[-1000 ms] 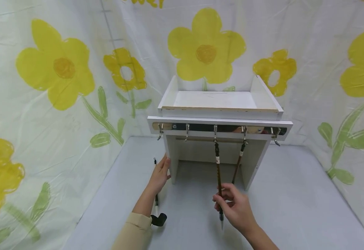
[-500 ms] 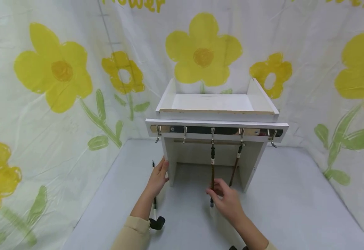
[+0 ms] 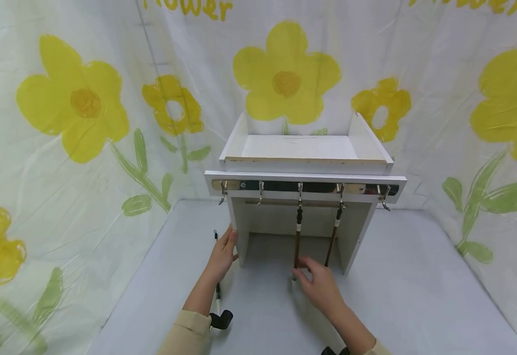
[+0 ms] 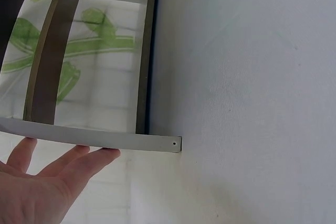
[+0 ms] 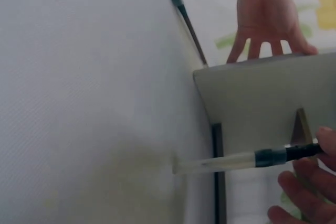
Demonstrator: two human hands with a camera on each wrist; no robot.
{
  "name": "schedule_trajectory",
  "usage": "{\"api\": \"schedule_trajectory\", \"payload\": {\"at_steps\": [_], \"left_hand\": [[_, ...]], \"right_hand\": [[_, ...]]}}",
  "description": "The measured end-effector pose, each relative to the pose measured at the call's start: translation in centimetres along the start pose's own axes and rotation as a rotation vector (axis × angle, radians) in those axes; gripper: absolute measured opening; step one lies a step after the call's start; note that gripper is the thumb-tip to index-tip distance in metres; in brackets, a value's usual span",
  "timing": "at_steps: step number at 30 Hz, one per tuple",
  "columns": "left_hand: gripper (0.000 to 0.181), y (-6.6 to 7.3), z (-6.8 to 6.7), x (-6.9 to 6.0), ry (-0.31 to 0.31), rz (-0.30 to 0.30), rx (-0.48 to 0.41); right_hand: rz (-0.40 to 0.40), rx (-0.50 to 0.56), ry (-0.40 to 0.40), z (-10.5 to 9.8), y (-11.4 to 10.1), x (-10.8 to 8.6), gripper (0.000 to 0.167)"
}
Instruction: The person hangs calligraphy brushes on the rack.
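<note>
In the head view, a writing brush (image 3: pixel 297 241) with a brown handle hangs from the middle hook of a white shelf unit (image 3: pixel 305 176). My right hand (image 3: pixel 322 291) holds its lower part between thumb and fingers. The right wrist view shows the brush's pale tip (image 5: pixel 215 163) and dark collar up close. A second brush (image 3: pixel 333 239) hangs from the hook to the right. My left hand (image 3: pixel 220 256) rests extended fingers (image 4: pixel 97 157) against the outside of the unit's left side panel (image 4: pixel 94 134).
Another brush (image 3: pixel 217 291) lies on the table left of the unit, partly behind my left arm. Hooks at the far left, second left and far right of the rail carry nothing. A flower-printed sheet (image 3: pixel 107 197) hangs behind and around the table (image 3: pixel 396 296).
My right hand and the lower end of the brush have moved left and away from me, beneath the middle hook. My left hand stays at the side panel. The head view has shifted slightly.
</note>
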State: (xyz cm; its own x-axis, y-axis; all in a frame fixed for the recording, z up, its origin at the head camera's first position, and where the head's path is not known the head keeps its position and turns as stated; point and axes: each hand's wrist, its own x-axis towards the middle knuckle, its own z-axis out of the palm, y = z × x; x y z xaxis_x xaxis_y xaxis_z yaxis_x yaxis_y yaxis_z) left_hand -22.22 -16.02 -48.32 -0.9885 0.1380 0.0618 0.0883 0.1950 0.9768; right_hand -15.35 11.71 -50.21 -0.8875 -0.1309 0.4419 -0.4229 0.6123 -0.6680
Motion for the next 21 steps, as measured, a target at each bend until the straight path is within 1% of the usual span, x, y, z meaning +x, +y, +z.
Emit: {"api": "schedule_trajectory", "payload": {"at_steps": [2, 3, 4, 7, 11, 13, 15, 19, 21], "left_hand": [[0.061, -0.1, 0.0, -0.1, 0.002, -0.001, -0.004], [0.061, -0.3, 0.0, -0.1, 0.003, 0.009, -0.008], [0.062, -0.7, 0.0, 0.1, 0.008, 0.015, -0.007], [0.062, -0.8, 0.0, 0.0, 0.013, 0.019, -0.007], [0.063, -0.9, -0.1, 0.0, 0.015, 0.022, 0.009], [0.064, -0.9, -0.1, -0.1, 0.016, 0.019, 0.019], [0.065, -0.9, 0.0, -0.1, 0.017, 0.021, 0.023], [0.066, -0.8, 0.0, -0.2, 0.014, 0.023, 0.025], [0.066, -0.8, 0.1, -0.2, 0.010, 0.022, 0.025]], "right_hand": [[0.032, 0.026, -0.019, -0.1, 0.1, -0.2, 0.026], [0.041, 0.042, -0.028, -0.1, 0.1, -0.3, 0.027], [0.051, 0.053, -0.037, -0.2, 0.1, -0.4, 0.029], [0.096, 0.084, -0.068, -0.5, 0.3, -0.6, 0.033], [0.115, 0.097, -0.084, -0.9, 0.6, -0.8, 0.038], [0.088, 0.104, -0.064, -1.2, 0.7, -0.9, 0.038], [0.024, 0.112, -0.021, -1.6, 0.7, -1.0, 0.038], [-0.133, 0.134, 0.111, -2.8, 0.7, -0.9, 0.034], [-0.185, 0.134, 0.162, -3.7, 0.7, -0.7, 0.033]]}}
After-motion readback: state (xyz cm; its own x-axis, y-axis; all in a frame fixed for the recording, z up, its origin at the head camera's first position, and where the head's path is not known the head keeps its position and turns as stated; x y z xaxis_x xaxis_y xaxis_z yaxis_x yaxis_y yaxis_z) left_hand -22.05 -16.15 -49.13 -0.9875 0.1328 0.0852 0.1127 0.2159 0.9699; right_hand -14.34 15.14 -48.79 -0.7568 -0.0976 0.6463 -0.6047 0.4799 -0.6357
